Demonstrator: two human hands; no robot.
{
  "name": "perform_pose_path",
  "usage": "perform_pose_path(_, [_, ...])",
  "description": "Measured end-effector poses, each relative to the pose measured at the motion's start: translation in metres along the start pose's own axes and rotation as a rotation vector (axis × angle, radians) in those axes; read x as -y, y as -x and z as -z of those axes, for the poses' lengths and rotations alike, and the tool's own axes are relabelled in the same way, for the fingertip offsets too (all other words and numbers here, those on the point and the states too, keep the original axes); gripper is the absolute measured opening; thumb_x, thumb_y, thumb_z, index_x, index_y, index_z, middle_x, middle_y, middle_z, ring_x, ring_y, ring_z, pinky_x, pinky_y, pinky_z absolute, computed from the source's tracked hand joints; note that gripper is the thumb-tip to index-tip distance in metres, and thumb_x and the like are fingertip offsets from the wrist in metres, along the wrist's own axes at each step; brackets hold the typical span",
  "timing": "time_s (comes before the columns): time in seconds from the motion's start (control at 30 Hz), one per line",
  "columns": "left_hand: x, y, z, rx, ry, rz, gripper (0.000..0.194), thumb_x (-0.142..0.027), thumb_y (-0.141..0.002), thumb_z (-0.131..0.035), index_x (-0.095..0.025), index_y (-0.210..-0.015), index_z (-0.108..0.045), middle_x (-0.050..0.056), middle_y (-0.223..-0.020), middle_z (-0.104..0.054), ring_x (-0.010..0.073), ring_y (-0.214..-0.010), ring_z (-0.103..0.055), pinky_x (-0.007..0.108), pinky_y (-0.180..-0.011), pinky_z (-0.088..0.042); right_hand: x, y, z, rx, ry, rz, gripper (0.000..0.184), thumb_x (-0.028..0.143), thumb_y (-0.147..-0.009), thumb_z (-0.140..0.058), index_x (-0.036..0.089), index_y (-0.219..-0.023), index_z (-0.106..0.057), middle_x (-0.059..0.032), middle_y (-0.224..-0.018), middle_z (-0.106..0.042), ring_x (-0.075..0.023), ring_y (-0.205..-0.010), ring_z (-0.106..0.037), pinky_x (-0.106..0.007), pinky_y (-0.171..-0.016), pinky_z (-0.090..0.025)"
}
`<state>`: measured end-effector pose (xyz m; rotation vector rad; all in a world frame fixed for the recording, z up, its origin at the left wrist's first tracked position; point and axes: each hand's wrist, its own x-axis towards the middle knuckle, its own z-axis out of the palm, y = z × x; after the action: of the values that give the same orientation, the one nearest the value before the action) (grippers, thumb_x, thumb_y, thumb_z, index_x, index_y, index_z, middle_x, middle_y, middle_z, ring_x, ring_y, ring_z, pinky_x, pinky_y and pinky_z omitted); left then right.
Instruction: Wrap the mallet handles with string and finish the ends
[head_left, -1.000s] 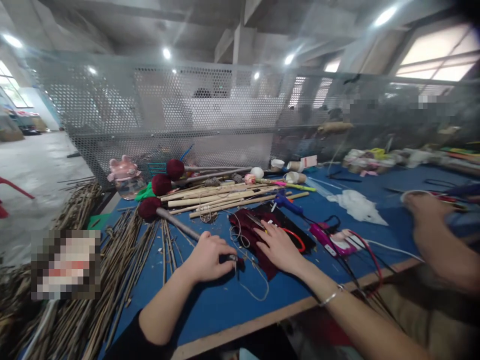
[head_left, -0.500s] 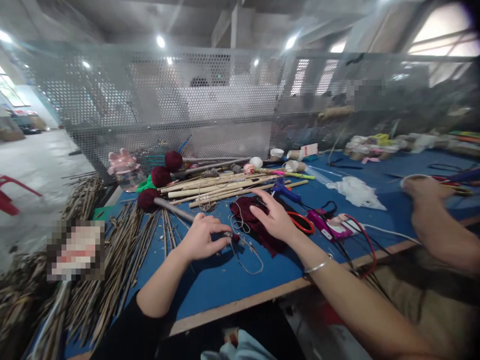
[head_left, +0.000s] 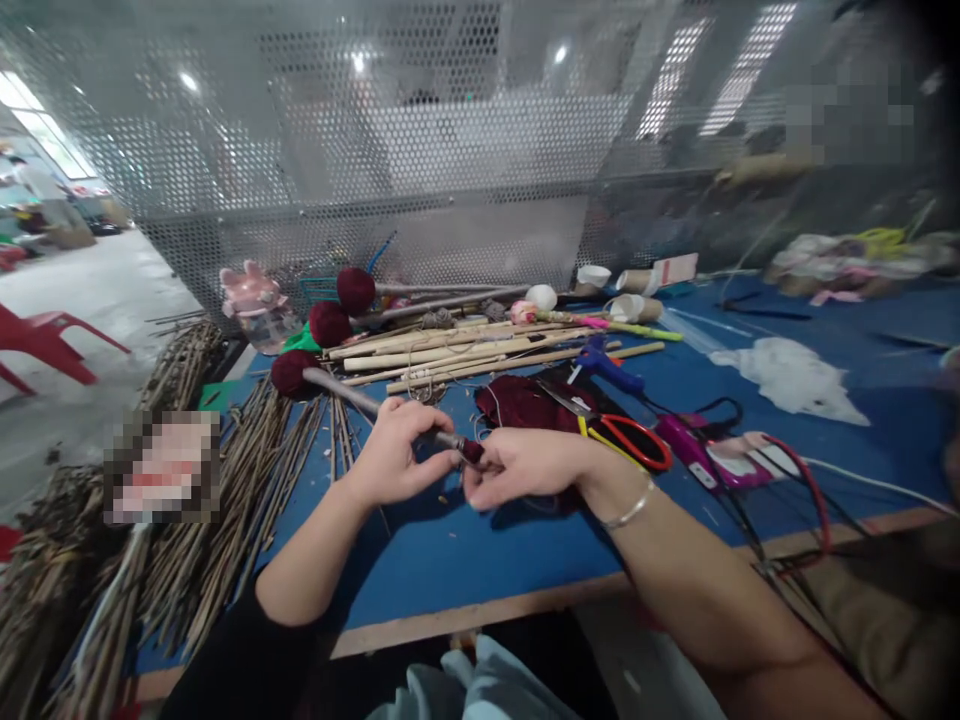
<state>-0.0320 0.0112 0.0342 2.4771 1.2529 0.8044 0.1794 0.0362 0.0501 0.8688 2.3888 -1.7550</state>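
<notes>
– Where does the long, slim grey rod lie?
– Between the hands, above the blue tabletop; its long axis slants from the round, fuzzy dark-red ball at far left to a small dark-red tip at near right; the left hand is nearer the ball, the right hand is at the tip.
– And their grip?
– The left hand grasps the rod, thumb and fingers wrapped round it; the right hand is half closed, fingers curled at the tip; whether they pinch anything, I cannot tell; crumpled dark-red cloth lies just beyond.
</notes>
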Motion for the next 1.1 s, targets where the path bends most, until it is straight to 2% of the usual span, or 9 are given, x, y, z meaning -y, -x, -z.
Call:
perform_pose_path(0.1, [0.003,-0.001,-0.004,0.018,-0.006,-0.001,0.025,-0.043,-0.078,-0.056,-0.02,-0.09,-0.058,0.002,-0.087,-0.065,0.0175,-0.083,-0.056,0.034,-0.085,-0.031,0.011,0.016,0.004,-0.226,0.148,-0.02,0.032,0.042,-0.08,-0.056,0.012,-0.074,-0.066,0.0029,-0.053,-0.048,-0.006,-0.047,-0.035,-0.018,-0.043,-0.027])
perform_pose_path(0.17, [0.004,-0.001,-0.006,0.036,-0.003,-0.018,0.025,-0.042,-0.079,-0.056,-0.02,-0.089,-0.058,0.001,-0.086,-0.065,0.017,-0.083,-0.056,0.034,-0.085,-0.031,0.017,0.022,0.003,-0.264,0.135,0.037,0.031,0.039,-0.083,-0.053,0.013,-0.076,-0.068,0.0013,-0.058,-0.052,-0.0071,-0.05,-0.038,-0.019,-0.045,-0.03])
perform_pose_path(0.27, [0.003,-0.002,-0.007,0.042,0.008,-0.043,0.024,-0.041,-0.079,-0.056,-0.019,-0.089,-0.058,0.0,-0.084,-0.065,0.016,-0.081,-0.056,0.033,-0.084,-0.03,0.02,0.02,-0.001,-0.302,0.035,0.143,0.031,0.039,-0.084,-0.05,0.014,-0.08,-0.067,0.0013,-0.061,-0.051,-0.0074,-0.051,-0.038,-0.019,-0.047,-0.03])
perform_pose_path(0.4, [-0.001,-0.002,-0.005,0.035,0.018,-0.044,0.022,-0.04,-0.08,-0.056,-0.019,-0.087,-0.059,-0.001,-0.081,-0.064,0.0149,-0.077,-0.056,0.033,-0.083,-0.03,0.009,0.003,0.0,-0.397,-0.216,0.223,0.029,0.041,-0.082,-0.053,0.013,-0.077,-0.063,0.0057,-0.051,-0.04,-0.0053,-0.043,-0.028,-0.019,-0.041,-0.021])
perform_pose_path(0.53, [-0.002,-0.002,-0.005,0.032,-0.003,-0.047,0.024,-0.041,-0.077,-0.059,-0.019,-0.087,-0.059,-0.001,-0.082,-0.065,0.0158,-0.079,-0.056,0.033,-0.084,-0.03,-0.004,-0.013,0.004,-0.469,-0.471,0.194,0.028,0.042,-0.078,-0.057,0.015,-0.072,-0.058,0.01,-0.044,-0.028,-0.0044,-0.038,-0.018,-0.02,-0.038,-0.012])
perform_pose_path(0.73, [0.002,-0.001,-0.007,-0.029,0.002,-0.06,0.031,-0.043,-0.079,-0.06,-0.021,-0.101,-0.06,0.001,-0.09,-0.067,0.0167,-0.084,-0.057,0.033,-0.085,-0.029,-0.014,-0.029,0.003,-0.567,-0.46,0.097,0.029,0.042,-0.071,-0.063,0.014,-0.069,-0.058,0.0095,-0.042,-0.034,-0.0032,-0.037,-0.021,-0.021,-0.038,-0.011])
perform_pose_path(0.87, [0.01,-0.001,-0.011,-0.052,0.001,-0.15,0.026,-0.042,-0.085,-0.055,-0.025,-0.102,-0.063,0.0,-0.094,-0.069,0.0157,-0.088,-0.058,0.033,-0.085,-0.027,-0.023,-0.038,-0.01,-0.542,-0.558,-0.014,0.028,0.042,-0.068,-0.063,0.015,-0.073,-0.058,0.0099,-0.043,-0.035,-0.0036,-0.034,-0.019,-0.021,-0.035,-0.011])
perform_pose_path(0.97, [0.014,-0.002,-0.015,-0.064,-0.022,-0.168,0.026,-0.043,-0.086,-0.052,-0.024,-0.102,-0.063,0.001,-0.094,-0.069,0.0165,-0.09,-0.058,0.034,-0.084,-0.027,-0.03,-0.039,-0.03,-0.606,-0.538,-0.087,0.025,0.041,-0.07,-0.06,0.016,-0.07,-0.057,0.0108,-0.041,-0.029,-0.0042,-0.034,-0.017,-0.02,-0.035,-0.012])
perform_pose_path(1.1, [0.013,-0.003,-0.019,-0.09,-0.062,-0.167,0.024,-0.039,-0.088,-0.051,-0.022,-0.101,-0.061,0.003,-0.094,-0.067,0.0184,-0.093,-0.056,0.036,-0.086,-0.028,-0.032,-0.03,-0.065,-0.801,-0.16,0.016,0.021,0.032,-0.079,-0.053,0.015,-0.072,-0.064,0.0015,-0.055,-0.055,-0.0098,-0.049,-0.046,-0.022,-0.05,-0.035])
